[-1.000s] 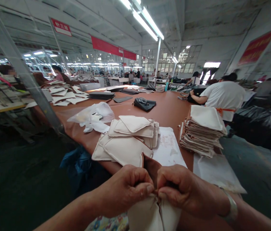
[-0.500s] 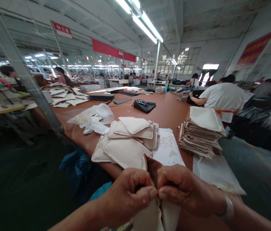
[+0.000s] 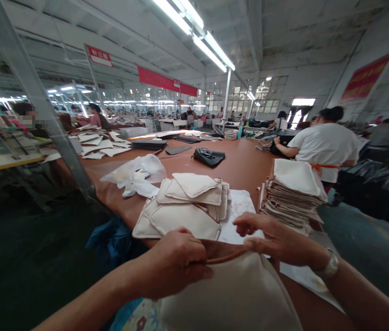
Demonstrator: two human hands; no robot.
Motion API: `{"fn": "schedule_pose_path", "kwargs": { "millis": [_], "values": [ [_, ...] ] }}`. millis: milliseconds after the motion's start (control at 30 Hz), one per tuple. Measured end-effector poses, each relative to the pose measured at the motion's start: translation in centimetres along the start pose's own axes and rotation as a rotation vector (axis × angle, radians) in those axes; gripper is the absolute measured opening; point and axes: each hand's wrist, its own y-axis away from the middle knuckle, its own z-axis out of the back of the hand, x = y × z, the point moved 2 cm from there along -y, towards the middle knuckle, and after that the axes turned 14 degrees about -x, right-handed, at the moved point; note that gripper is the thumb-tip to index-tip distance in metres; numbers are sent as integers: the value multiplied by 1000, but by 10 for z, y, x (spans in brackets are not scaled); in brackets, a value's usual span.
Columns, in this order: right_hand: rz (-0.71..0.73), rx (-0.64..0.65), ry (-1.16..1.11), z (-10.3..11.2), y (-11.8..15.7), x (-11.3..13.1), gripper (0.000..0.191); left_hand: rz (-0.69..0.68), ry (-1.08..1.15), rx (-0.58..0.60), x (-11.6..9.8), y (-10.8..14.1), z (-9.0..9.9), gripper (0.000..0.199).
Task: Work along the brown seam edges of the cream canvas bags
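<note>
A sewn cream piece with a brown leather-like inner side point(image 3: 236, 294) is upright in front of me, its brown edge at the top. My left hand point(image 3: 177, 262) is closed around the left part of that edge. At the right end of the edge is my right hand point(image 3: 266, 236), its thumb against the piece and its fingers lifted apart from the thumb. Just beyond lie several similar cream pieces point(image 3: 184, 216), loosely overlapping on the table. A taller stack of cream and brown pieces point(image 3: 291, 197) stands to the right.
The brown-covered table point(image 3: 243, 156) holds a clear plastic bag point(image 3: 135, 172), a black pouch point(image 3: 208, 156) and dark flat panels point(image 3: 149, 144). A metal post point(image 3: 53, 119) rises at the left edge. Blue plastic point(image 3: 111, 239) hangs below. A person in white point(image 3: 327, 142) works at the right.
Both hands were pinching close together at the piece's edge. They have moved apart, the right hand's fingers have opened, and the cream side now faces me broadly.
</note>
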Motion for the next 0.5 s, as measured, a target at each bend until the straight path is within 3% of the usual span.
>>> {"fn": "schedule_pose_path", "kwargs": {
  "millis": [67,100,167,233,367,433,500],
  "values": [
    [128,4,-38,-24,-6,17,64,12,63,12,-19,-11,-1,32],
    [168,45,-52,-38,-7,23,63,62,109,42,-22,-15,0,34],
    [163,125,-60,-61,-8,26,41,208,206,150,-15,-16,8,42],
    [135,143,-101,-71,-7,20,20,339,294,267,7,-8,19,50],
    [112,24,-282,-51,-9,9,26,421,422,209,50,18,41,60],
    [104,-15,-367,-35,-11,8,31,421,457,185,54,28,48,64],
    [114,-60,-421,-23,-15,7,31,416,504,162,46,32,55,62]
  ]
}}
